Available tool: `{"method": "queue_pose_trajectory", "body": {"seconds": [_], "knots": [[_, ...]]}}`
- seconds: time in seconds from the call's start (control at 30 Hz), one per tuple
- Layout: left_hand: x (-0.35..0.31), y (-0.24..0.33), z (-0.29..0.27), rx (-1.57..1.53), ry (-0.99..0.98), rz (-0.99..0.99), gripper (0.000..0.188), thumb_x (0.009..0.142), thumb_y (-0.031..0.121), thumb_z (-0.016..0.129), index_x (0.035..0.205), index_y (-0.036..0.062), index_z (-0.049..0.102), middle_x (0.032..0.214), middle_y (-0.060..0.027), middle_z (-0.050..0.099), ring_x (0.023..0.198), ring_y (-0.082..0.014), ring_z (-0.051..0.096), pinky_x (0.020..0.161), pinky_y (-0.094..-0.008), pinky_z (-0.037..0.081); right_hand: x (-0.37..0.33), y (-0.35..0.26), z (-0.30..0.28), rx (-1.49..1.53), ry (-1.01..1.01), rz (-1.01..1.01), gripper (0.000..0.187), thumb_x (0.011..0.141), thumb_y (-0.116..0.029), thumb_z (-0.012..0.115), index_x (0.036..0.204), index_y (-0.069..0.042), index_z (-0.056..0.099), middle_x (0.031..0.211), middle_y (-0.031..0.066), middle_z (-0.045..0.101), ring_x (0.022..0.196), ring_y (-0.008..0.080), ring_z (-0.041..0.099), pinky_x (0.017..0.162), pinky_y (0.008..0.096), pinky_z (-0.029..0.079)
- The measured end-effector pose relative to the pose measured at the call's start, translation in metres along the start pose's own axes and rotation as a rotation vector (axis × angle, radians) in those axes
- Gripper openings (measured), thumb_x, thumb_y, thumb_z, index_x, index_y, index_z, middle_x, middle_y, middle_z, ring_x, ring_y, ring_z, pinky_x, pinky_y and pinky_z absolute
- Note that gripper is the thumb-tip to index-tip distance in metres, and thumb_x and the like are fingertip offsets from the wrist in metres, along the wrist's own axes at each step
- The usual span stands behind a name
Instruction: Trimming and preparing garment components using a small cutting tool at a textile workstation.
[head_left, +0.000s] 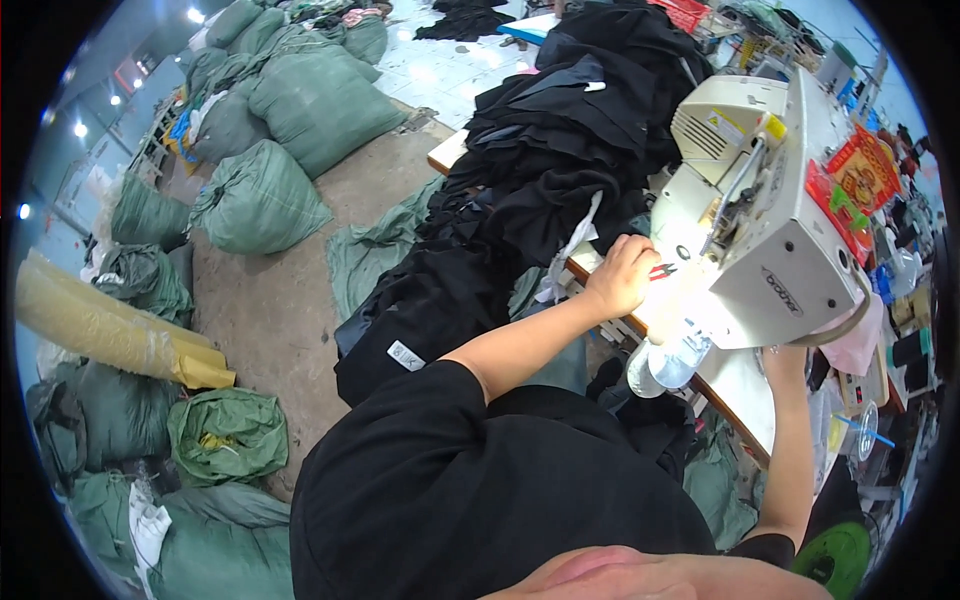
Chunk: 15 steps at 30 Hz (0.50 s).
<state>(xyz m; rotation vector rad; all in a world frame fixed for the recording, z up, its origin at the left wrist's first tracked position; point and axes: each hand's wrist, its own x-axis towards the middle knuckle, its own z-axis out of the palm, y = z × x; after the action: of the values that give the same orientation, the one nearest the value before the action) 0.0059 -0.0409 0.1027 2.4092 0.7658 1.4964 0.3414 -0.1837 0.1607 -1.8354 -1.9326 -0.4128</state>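
Observation:
My left hand (622,275) rests by the edge of the sewing table, its fingers curled. Small red thread snips (662,271) stick out of that hand, their dark tips toward the sewing machine. The white sewing machine (775,250) stands just right of it, a bright lamp lighting the bed under its head. My right hand (783,355) reaches behind the machine's near end; its fingers are hidden. A small dark ring (682,252) lies on the lit bed. Black garments (575,130) are heaped beyond my left hand, and some hang down beside my left arm.
Stuffed green sacks (265,200) stand on the floor at left, near a yellowish roll (110,315). A clear plastic cup (682,358) hangs at the table's front edge. At right are a red packet (860,175) and another cup with a blue straw (862,430).

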Motion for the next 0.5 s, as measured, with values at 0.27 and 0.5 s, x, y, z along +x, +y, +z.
{"method": "queue_pose_trajectory", "body": {"seconds": [0.27, 0.5], "knots": [[-0.011, -0.009, 0.016, -0.372, -0.013, -0.151, 0.032, 0.076, -0.001, 0.064, 0.108, 0.0025, 0.060, 0.114, -0.0171, 0.055, 0.108, -0.0365, 0.055, 0.096, -0.0424, 0.047, -0.004, -0.042, -0.057, -0.385, -0.065, -0.157, 0.031, 0.077, -0.015, 0.070, 0.108, -0.013, 0.072, 0.136, 0.0120, 0.053, 0.133, 0.0338, 0.044, 0.116, 0.0526, 0.024], [-0.052, 0.007, -0.042, -0.140, 0.146, 0.012, 0.041, 0.088, -0.003, 0.060, 0.128, -0.0046, 0.047, 0.132, -0.0207, 0.049, 0.117, -0.0326, 0.058, 0.101, -0.0408, 0.049, -0.030, -0.092, -0.097, 0.452, 0.082, 0.233, 0.019, 0.090, -0.009, 0.068, 0.109, -0.004, 0.072, 0.117, 0.0114, 0.065, 0.112, 0.0257, 0.060, 0.100, 0.0352, 0.043]]}}
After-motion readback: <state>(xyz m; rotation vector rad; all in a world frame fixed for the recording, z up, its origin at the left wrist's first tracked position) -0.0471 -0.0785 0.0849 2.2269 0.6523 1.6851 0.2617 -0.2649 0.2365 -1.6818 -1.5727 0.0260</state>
